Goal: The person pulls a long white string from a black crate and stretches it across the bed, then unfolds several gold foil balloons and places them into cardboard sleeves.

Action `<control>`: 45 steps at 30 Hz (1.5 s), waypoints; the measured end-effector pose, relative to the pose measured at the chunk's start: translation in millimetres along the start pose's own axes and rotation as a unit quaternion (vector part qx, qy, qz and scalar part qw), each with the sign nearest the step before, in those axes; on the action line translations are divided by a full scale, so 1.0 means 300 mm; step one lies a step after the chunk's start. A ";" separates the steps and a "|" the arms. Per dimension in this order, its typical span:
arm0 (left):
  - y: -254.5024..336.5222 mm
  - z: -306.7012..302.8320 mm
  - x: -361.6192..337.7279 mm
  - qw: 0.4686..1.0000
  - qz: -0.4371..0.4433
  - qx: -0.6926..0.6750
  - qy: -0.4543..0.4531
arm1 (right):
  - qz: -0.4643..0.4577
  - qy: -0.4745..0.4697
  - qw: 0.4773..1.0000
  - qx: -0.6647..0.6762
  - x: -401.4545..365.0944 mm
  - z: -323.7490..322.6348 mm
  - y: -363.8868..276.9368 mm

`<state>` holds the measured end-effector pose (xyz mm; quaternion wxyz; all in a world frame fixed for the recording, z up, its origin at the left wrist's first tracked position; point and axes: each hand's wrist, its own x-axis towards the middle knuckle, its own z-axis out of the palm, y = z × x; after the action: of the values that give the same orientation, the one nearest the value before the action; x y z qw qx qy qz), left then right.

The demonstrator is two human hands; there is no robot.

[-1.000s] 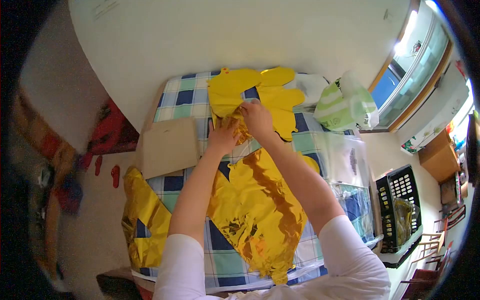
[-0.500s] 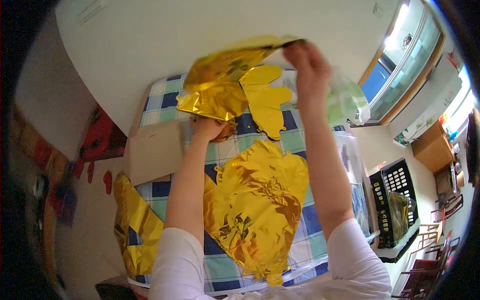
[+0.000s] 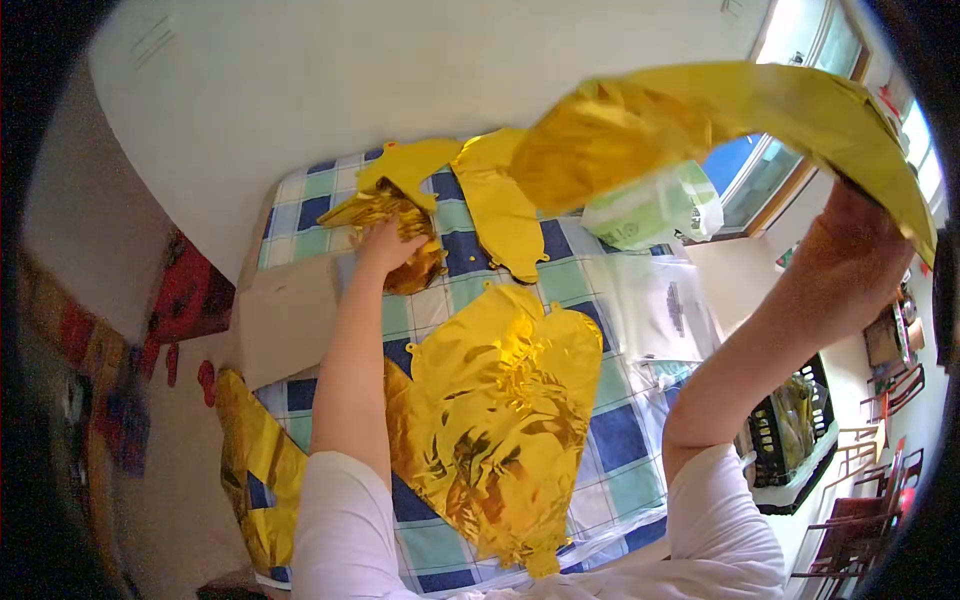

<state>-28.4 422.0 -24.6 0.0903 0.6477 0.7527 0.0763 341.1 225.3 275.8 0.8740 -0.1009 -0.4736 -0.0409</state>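
Note:
My right hand is raised at the right, closed on a flat gold foil balloon. The sheet arches leftward from the hand and hangs in the air; its far end looks blurred. My left hand lies on a crumpled pile of gold foil on the bed, thumb apart from the fingers. Just behind it is a flat yellow-gold foil piece. Another foil balloon with rounded lobes lies to its right. A large wrinkled foil balloon is spread out between my forearms.
A checked cloth covers the work surface. Cardboard and more gold foil lie along the left edge. On the right are a green-white plastic bag, clear plastic packaging and a black crate holding foil.
My right hand has swung far to the right, drawing the foil balloon off the area above my left hand. My left hand has shifted slightly left, and the pile beneath it is uncovered.

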 end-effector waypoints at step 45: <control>0.234 -0.327 -1.459 0.845 0.390 -0.287 0.229 | 0.138 -0.502 0.798 -0.302 -0.787 -0.261 0.121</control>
<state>79.2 0.0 103.1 0.0599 0.7974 0.3818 0.4635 281.9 238.1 31.7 0.4350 -0.4304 -0.7909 -0.0046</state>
